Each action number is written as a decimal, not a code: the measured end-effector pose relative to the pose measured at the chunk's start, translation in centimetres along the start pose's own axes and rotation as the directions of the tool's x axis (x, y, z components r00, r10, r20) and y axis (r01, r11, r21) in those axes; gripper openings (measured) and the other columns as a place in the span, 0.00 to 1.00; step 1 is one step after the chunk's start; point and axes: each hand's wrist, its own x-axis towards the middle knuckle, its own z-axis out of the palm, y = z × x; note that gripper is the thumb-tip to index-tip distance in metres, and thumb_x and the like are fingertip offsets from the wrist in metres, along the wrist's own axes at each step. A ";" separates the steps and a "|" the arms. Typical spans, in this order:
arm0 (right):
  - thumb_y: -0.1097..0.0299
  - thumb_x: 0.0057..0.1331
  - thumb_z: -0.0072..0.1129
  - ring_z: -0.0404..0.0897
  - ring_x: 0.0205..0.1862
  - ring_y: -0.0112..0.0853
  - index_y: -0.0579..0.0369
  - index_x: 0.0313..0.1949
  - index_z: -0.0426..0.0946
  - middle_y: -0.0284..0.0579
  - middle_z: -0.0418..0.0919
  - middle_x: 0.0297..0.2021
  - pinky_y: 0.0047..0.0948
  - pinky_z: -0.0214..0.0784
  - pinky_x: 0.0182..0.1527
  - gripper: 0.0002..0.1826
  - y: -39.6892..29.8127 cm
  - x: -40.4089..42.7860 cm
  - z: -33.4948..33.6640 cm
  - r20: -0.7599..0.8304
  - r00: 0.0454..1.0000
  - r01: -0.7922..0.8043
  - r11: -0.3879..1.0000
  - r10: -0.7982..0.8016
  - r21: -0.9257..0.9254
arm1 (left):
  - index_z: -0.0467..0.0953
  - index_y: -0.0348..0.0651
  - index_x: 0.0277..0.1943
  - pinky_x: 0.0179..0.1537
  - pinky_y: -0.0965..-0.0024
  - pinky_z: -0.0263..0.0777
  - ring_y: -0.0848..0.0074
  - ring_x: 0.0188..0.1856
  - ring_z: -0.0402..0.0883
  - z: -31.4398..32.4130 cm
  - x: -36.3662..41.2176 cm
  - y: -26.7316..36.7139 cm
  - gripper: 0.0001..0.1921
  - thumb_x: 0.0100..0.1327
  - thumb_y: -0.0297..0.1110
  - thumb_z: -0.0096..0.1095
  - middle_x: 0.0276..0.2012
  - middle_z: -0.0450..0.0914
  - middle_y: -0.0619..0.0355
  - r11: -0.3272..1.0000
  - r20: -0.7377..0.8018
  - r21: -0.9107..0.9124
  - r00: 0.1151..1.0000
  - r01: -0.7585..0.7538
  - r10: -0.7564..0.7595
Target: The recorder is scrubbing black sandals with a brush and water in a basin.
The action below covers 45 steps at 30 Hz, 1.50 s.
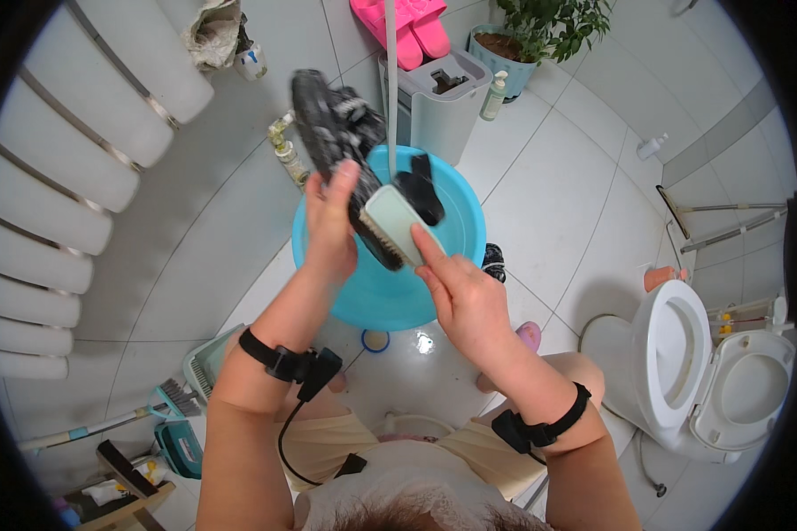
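Note:
My left hand (pixel 332 226) grips a black sandal or shoe (pixel 325 133), blurred, tilted on its side above a blue plastic basin (pixel 385 299). Whitish streaks, perhaps suds, show on it. In my right hand (pixel 465 292) is a pale green scrubbing brush (pixel 398 216), its index finger stretched along the back. The bristles touch the shoe's lower end. Another black item (pixel 422 192) lies in the basin, just beyond the brush; its kind is unclear. Part of a black patterned shoe (pixel 494 260) shows on the floor at the basin's right edge.
A grey bin (pixel 438 106) bearing pink slippers (pixel 408 33) stands behind the basin, near a potted plant (pixel 505 53) and a pump bottle (pixel 493 96). A thin upright pole (pixel 391 86) reaches the basin. A toilet (pixel 671 352) is at right, a white radiator (pixel 46 219) at left.

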 end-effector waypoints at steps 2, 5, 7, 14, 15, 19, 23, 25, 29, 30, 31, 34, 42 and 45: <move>0.64 0.62 0.55 0.72 0.16 0.41 0.35 0.60 0.65 0.43 0.68 0.18 0.37 0.66 0.18 0.26 0.3 0.5 0.0 -0.040 0.999 -0.005 1.000 0.005 0.002 | 0.59 0.36 0.55 0.51 0.71 0.65 0.74 0.47 0.72 0.9 -1.5 -1.0 0.32 0.55 0.44 0.66 0.46 0.71 0.55 0.999 0.081 -0.027 0.996 0.046 -0.044; 0.64 0.62 0.55 0.72 0.17 0.40 0.35 0.61 0.64 0.43 0.68 0.18 0.37 0.66 0.18 0.26 0.5 0.4 0.0 -0.072 0.997 0.004 1.000 -0.002 0.025 | 0.60 0.34 0.54 0.51 0.71 0.65 0.75 0.47 0.72 1.0 -1.3 -0.9 0.32 0.55 0.45 0.66 0.45 0.71 0.55 0.992 0.084 -0.036 0.989 0.123 -0.119; 0.64 0.62 0.55 0.73 0.17 0.40 0.35 0.61 0.64 0.44 0.67 0.19 0.37 0.66 0.18 0.26 0.5 0.0 0.1 -0.063 0.998 0.014 0.999 -0.011 0.044 | 0.61 0.34 0.53 0.49 0.72 0.66 0.75 0.46 0.73 0.2 -0.1 -0.5 0.30 0.56 0.45 0.65 0.44 0.72 0.55 0.995 0.086 -0.019 0.991 0.102 -0.100; 0.63 0.62 0.55 0.73 0.17 0.40 0.34 0.61 0.64 0.43 0.68 0.19 0.37 0.67 0.19 0.27 0.0 -0.6 -0.4 0.054 0.998 -0.017 1.000 0.018 -0.005 | 0.59 0.36 0.55 0.48 0.71 0.68 0.74 0.46 0.74 -0.2 0.9 0.5 0.31 0.56 0.43 0.66 0.45 0.72 0.54 0.996 0.103 -0.065 0.993 -0.059 0.065; 0.63 0.62 0.55 0.73 0.17 0.40 0.34 0.61 0.64 0.43 0.68 0.19 0.37 0.67 0.19 0.27 0.1 -0.3 -0.5 0.028 1.000 -0.008 1.000 0.008 -0.011 | 0.57 0.35 0.57 0.50 0.70 0.67 0.73 0.47 0.73 0.4 0.2 0.1 0.33 0.57 0.43 0.65 0.47 0.72 0.53 0.998 0.095 -0.039 0.994 -0.057 0.060; 0.63 0.62 0.55 0.73 0.17 0.40 0.33 0.61 0.64 0.44 0.68 0.19 0.37 0.67 0.19 0.26 0.6 0.7 -0.4 -0.086 0.996 -0.003 1.000 0.002 -0.010 | 0.58 0.35 0.57 0.52 0.70 0.65 0.73 0.48 0.73 0.7 -1.4 -1.4 0.30 0.59 0.44 0.62 0.48 0.72 0.54 0.995 0.188 -0.063 0.981 0.071 -0.058; 0.63 0.61 0.55 0.73 0.17 0.40 0.32 0.60 0.65 0.43 0.69 0.19 0.37 0.67 0.19 0.26 0.2 0.3 -0.5 -0.018 1.000 -0.004 1.000 0.004 0.015 | 0.63 0.36 0.53 0.50 0.71 0.68 0.75 0.46 0.74 -0.1 0.0 -0.7 0.26 0.60 0.44 0.61 0.44 0.74 0.55 0.986 0.237 -0.121 0.968 0.116 -0.084; 0.63 0.61 0.56 0.73 0.17 0.40 0.32 0.60 0.65 0.42 0.69 0.19 0.37 0.67 0.19 0.26 -0.2 -0.3 -0.6 0.022 1.000 0.010 0.999 -0.010 0.039 | 0.66 0.36 0.49 0.47 0.72 0.70 0.76 0.43 0.76 -0.9 1.0 0.5 0.23 0.60 0.45 0.61 0.41 0.75 0.56 0.990 0.206 -0.106 0.976 0.095 -0.072; 0.63 0.61 0.56 0.72 0.16 0.40 0.32 0.60 0.66 0.42 0.68 0.18 0.35 0.66 0.18 0.26 -0.2 -0.6 -1.1 0.082 0.996 0.039 0.999 -0.038 -0.006 | 0.66 0.36 0.47 0.44 0.73 0.71 0.78 0.40 0.76 -1.7 2.3 0.8 0.22 0.60 0.45 0.61 0.39 0.75 0.57 0.985 0.200 -0.113 0.974 0.130 -0.106; 0.63 0.61 0.56 0.72 0.16 0.40 0.31 0.60 0.66 0.42 0.68 0.18 0.35 0.66 0.17 0.26 -0.1 -0.3 -1.2 0.063 0.996 0.059 0.998 -0.058 -0.024 | 0.65 0.36 0.50 0.46 0.72 0.70 0.77 0.42 0.76 -1.5 1.8 0.8 0.24 0.60 0.47 0.60 0.41 0.75 0.57 0.990 0.223 -0.089 0.971 0.114 -0.092; 0.63 0.61 0.56 0.72 0.16 0.40 0.31 0.60 0.66 0.42 0.68 0.18 0.35 0.66 0.17 0.26 0.2 0.0 -1.2 0.061 0.997 0.058 0.998 -0.056 -0.025 | 0.65 0.36 0.50 0.46 0.72 0.70 0.77 0.42 0.76 -1.0 1.0 0.4 0.24 0.60 0.47 0.60 0.41 0.75 0.57 0.989 0.225 -0.089 0.970 0.115 -0.093; 0.63 0.61 0.56 0.73 0.17 0.39 0.31 0.59 0.66 0.42 0.68 0.18 0.35 0.66 0.18 0.26 0.9 1.2 -1.5 -0.069 0.997 0.033 0.997 -0.038 -0.071 | 0.62 0.35 0.55 0.52 0.69 0.66 0.73 0.49 0.73 -0.1 -0.8 -1.2 0.28 0.61 0.48 0.59 0.45 0.73 0.54 0.970 0.303 -0.057 0.930 0.237 -0.209; 0.64 0.62 0.54 0.74 0.20 0.39 0.33 0.59 0.67 0.44 0.70 0.18 0.35 0.68 0.23 0.24 0.7 0.1 -1.6 0.030 0.999 0.009 0.994 -0.013 0.107 | 0.66 0.39 0.50 0.44 0.72 0.70 0.77 0.42 0.76 -0.5 0.8 0.2 0.19 0.63 0.44 0.56 0.41 0.76 0.57 0.976 0.368 -0.047 0.912 0.211 -0.180; 0.64 0.62 0.55 0.73 0.19 0.38 0.34 0.59 0.67 0.42 0.69 0.18 0.35 0.67 0.22 0.24 0.8 0.0 -2.1 0.069 0.997 0.037 0.991 -0.047 0.130 | 0.65 0.38 0.52 0.47 0.71 0.70 0.76 0.44 0.76 -0.8 1.0 0.3 0.20 0.64 0.43 0.54 0.43 0.75 0.56 0.956 0.363 -0.062 0.899 0.288 -0.247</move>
